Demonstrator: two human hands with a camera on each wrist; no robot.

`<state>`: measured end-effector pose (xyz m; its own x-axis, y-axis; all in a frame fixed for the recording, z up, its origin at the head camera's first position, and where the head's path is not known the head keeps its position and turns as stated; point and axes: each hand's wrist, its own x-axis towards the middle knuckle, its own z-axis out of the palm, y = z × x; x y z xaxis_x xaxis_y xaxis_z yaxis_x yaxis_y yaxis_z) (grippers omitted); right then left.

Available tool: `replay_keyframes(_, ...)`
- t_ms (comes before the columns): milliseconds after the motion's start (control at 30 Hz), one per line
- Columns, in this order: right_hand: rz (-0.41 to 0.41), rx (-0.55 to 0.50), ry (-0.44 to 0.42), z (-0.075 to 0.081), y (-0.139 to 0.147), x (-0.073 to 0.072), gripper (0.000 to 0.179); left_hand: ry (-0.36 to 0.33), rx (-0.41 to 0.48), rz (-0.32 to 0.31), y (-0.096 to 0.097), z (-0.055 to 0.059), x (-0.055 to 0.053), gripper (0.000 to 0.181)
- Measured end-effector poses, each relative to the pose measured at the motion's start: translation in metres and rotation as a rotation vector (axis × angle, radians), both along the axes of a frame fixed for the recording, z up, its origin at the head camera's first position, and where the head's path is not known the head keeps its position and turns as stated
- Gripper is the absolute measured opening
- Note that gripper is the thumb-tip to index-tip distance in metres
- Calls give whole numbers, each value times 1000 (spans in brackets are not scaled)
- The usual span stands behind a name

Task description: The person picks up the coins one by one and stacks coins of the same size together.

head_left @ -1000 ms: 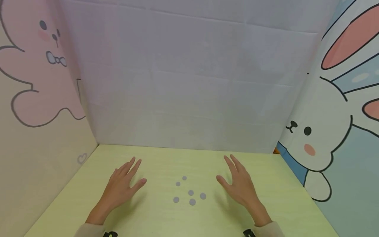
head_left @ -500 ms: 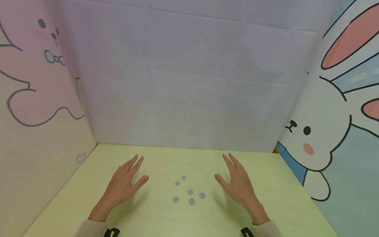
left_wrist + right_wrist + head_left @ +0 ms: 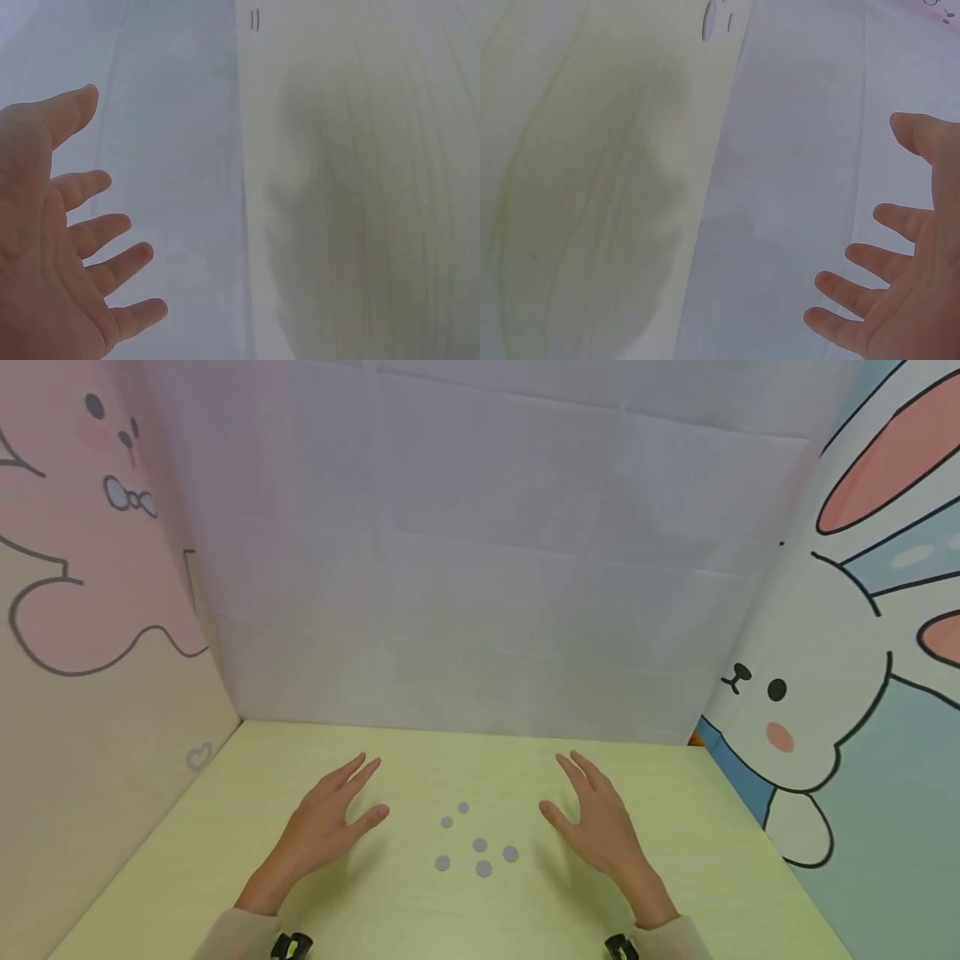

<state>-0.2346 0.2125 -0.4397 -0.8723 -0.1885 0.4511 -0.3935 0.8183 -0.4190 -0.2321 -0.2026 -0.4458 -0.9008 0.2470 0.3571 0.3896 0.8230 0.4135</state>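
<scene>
Several small flat grey discs lie scattered on the pale yellow tabletop, between the two hands in the head view. To their left hovers my left hand, fingers extended and thumb spread toward the discs. My right hand mirrors it on the other side. Both palms face inward and cast shadows on the table; neither touches a disc. In the left wrist view the left hand has spread fingers and holds nothing. The right wrist view shows the right hand likewise holding nothing.
A creased white sheet closes off the back of the table. At the left stands a panel with a pink cartoon animal, at the right one with a white cartoon rabbit. A dark device sits at the left wrist.
My left hand has moved right, closer to the discs, and my right hand slightly left. The head view has shifted a little. The discs keep their arrangement.
</scene>
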Motion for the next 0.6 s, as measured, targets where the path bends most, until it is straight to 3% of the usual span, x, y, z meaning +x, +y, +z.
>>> replay_keyframes(300,45,-8,12,-1,-8,2,70,-59,24,-39,10,1,2,68)
replay_keyframes(600,69,-25,-28,-3,-12,4,65,-46,63,-63,14,1,4,63)
